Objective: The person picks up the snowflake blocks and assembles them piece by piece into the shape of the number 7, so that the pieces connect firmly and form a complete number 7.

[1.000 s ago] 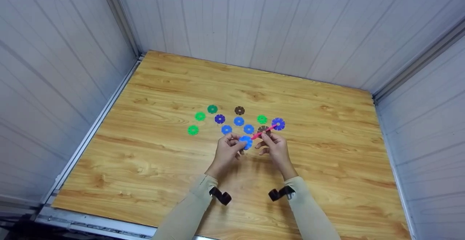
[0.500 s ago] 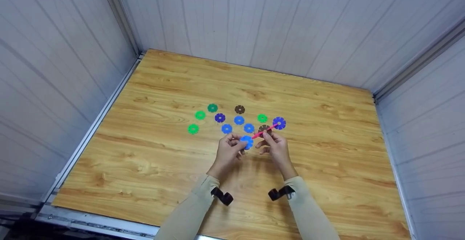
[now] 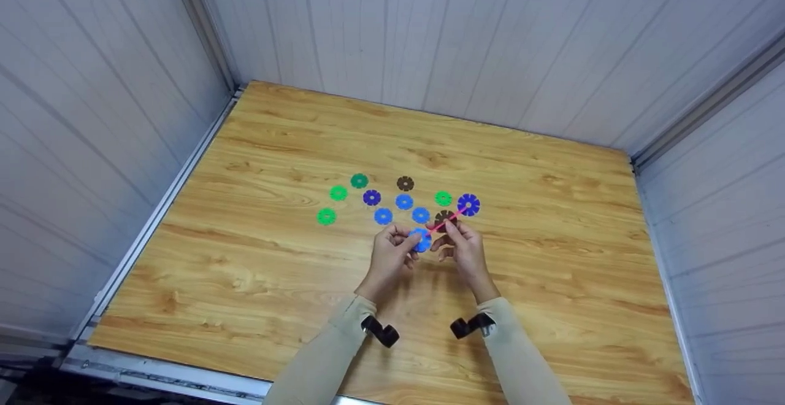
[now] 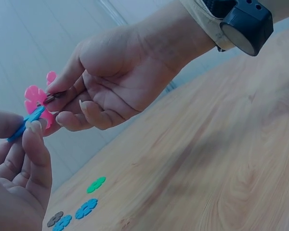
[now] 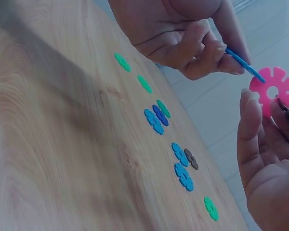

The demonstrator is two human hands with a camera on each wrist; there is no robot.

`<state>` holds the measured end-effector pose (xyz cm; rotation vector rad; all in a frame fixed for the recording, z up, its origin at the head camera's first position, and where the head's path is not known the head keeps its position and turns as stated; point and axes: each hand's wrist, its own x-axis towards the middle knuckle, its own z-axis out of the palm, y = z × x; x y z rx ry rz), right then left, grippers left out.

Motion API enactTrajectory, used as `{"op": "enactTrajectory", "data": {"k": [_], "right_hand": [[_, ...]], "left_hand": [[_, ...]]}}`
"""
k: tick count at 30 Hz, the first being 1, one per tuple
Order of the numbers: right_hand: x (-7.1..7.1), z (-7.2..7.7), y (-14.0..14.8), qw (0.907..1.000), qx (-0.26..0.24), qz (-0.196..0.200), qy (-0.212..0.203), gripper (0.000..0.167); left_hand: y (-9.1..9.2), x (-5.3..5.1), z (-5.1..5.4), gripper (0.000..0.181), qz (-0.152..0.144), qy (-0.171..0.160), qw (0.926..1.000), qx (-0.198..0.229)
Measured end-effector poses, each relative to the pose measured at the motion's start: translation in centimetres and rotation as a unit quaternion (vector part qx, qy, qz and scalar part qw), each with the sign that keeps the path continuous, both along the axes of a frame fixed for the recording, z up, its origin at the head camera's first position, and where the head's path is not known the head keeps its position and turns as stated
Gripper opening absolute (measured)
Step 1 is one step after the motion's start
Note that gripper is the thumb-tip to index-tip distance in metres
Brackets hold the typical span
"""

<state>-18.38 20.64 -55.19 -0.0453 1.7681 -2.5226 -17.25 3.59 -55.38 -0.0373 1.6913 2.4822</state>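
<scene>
A pink disc [image 5: 282,78], flat, round and notched, probably light, stiff, slick plastic best pinched by its rim, sits above the tabletop's [image 3: 245,282] middle, well in from every edge. The right hand [image 3: 466,251] grips it with a brown disc [image 3: 443,216]; the left hand [image 3: 390,254] pinches a blue disc [image 3: 423,243] against it. Loose discs [image 3: 404,202] lie toward the far edge.

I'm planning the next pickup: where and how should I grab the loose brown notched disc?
Pinch the loose brown notched disc by its left and right rim, probably coming from above: it lies flat on the table, and a light-blue notched disc sits just on its near side, while room shows to its left and right.
</scene>
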Motion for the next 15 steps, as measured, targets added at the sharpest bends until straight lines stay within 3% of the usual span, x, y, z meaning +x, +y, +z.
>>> {"op": "enactTrajectory", "data": {"k": [4,10,15], "right_hand": [[-0.1,0.0,0.0,0.9999,0.001,-0.005,0.013,0.025],[0.0,-0.1,0.0,0.999,0.023,-0.018,0.035,0.024],[0.1,-0.3,0.0,0.9992,0.024,-0.013,0.029,0.024]], "left_hand": [[0.5,0.1,0.4,0.014,0.007,-0.009,0.9999,0.01],[1.5,0.2,-0.5,0.015,0.032,-0.023,0.9989,0.024],[2.2,0.2,-0.9,0.02,0.056,-0.024,0.9978,0.025]]}}
